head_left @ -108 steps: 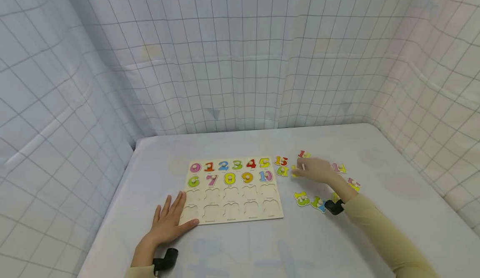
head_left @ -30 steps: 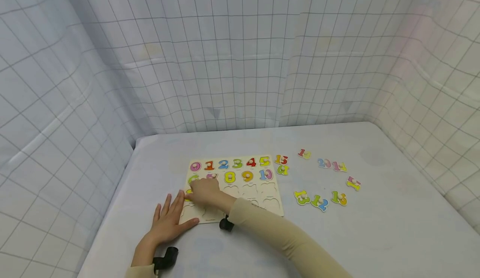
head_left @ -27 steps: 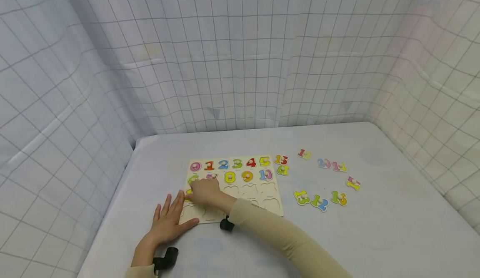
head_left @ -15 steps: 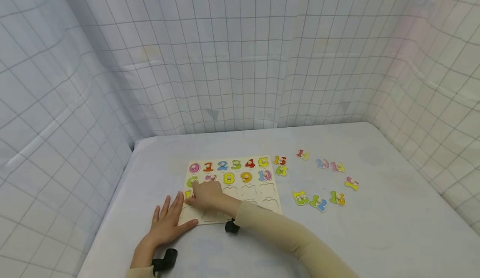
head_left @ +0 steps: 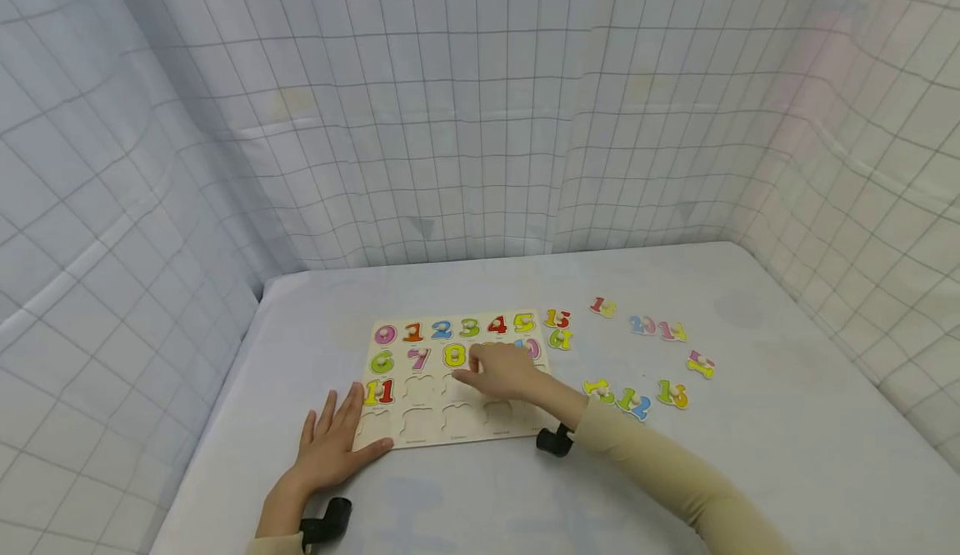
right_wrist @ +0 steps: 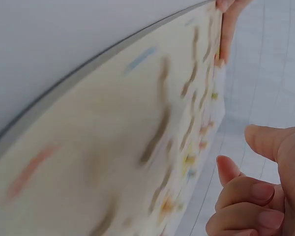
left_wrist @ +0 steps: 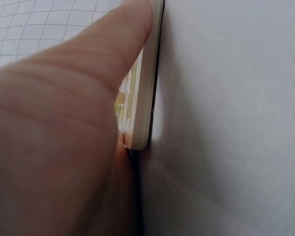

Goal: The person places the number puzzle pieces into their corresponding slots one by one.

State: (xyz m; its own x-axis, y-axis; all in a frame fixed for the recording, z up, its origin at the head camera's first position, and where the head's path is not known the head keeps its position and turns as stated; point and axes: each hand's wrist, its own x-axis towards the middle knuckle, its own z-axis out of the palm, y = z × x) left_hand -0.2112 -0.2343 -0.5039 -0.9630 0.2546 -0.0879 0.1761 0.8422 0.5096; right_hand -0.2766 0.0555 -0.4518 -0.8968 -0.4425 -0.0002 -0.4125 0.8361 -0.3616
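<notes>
A wooden number puzzle board (head_left: 397,440) lies on the table with knobbed pieces 0 to 10 in its upper two rows. The yellow-and-red 11 piece (head_left: 378,392) sits at the left of the third row. My left hand (head_left: 327,448) rests spread at the board's lower left corner, its thumb along the front edge; the left wrist view shows the board edge (left_wrist: 143,108) beside it. Above the board's right half is my right hand (head_left: 504,369), hiding the 9. In the right wrist view its thumb (right_wrist: 265,141) and index finger stand apart, with nothing between; the other fingers are curled.
Right of the board lie several loose number pieces: the 15 (head_left: 557,318), the 20 (head_left: 642,324), the 12 (head_left: 634,403), the 13 (head_left: 598,390) and others. White grid-patterned cloth (head_left: 480,122) encloses the table's back and sides.
My right hand went from the loose pieces to the board's left side, then let go and moved right. The 11 piece now shows in the third row. My left hand stays put.
</notes>
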